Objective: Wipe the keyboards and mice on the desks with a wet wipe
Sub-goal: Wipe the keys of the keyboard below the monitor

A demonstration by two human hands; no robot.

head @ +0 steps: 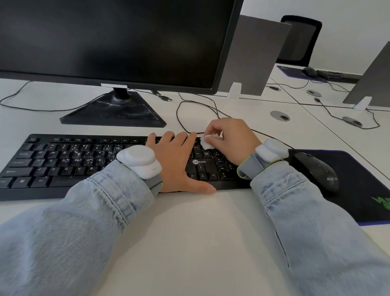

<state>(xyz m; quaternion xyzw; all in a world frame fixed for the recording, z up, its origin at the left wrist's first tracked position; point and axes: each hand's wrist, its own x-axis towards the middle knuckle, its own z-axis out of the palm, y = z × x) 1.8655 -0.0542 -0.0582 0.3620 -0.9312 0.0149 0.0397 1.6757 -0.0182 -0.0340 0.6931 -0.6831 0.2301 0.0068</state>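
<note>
A black keyboard (pixel 65 160) lies on the white desk (pixel 204 243) in front of the monitor. My left hand (pixel 178 163) rests flat on its right-hand keys, fingers straight and spread. My right hand (pixel 232 139) pinches a small crumpled white wet wipe (pixel 207 142) against the keyboard's upper right keys, just beyond my left fingertips. A black mouse (pixel 319 173) sits on a dark mouse pad (pixel 362 186) right of the keyboard, behind my right wrist.
A large dark monitor (pixel 110 29) on a square stand (pixel 114 114) fills the back left. Cables loop behind the keyboard. Grey dividers (pixel 254 56) separate the desks. A second mouse (pixel 310 71) and keyboard (pixel 337 76) lie on the far desk by a black chair (pixel 298 38).
</note>
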